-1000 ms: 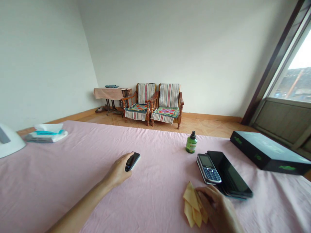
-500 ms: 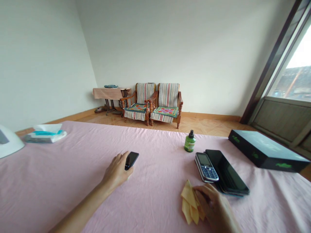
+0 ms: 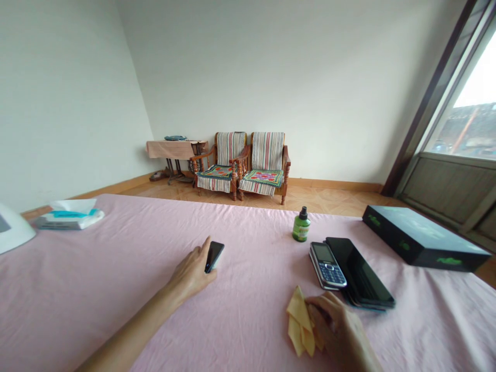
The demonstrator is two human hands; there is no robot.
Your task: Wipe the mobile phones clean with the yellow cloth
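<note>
My left hand (image 3: pixel 195 269) is closed around the edges of a small dark phone (image 3: pixel 214 257), its screen tilted to the right, over the pink cloth. A folded yellow cloth (image 3: pixel 300 321) is pinched in my right hand (image 3: pixel 336 321) at the lower right. Just beyond that hand lies a keypad mobile phone (image 3: pixel 328 265) with a silver rim. Beside it, large black touchscreen devices (image 3: pixel 360 273) lie in a stack. A green bottle (image 3: pixel 301 225) with a black cap stands upright behind the phones.
The pink cloth (image 3: pixel 248 310) covers the broad surface before me. On the right lies a flat black box (image 3: pixel 424 240) with green marks. A tissue pack (image 3: pixel 72 217) and part of a white object (image 3: pixel 13 230) are at the left. Two wooden armchairs (image 3: pixel 267 155) stand beyond.
My left hand has moved slightly right with the small phone, which is now turned more on its edge. The right hand keeps its hold on the yellow cloth. The view has shifted slightly.
</note>
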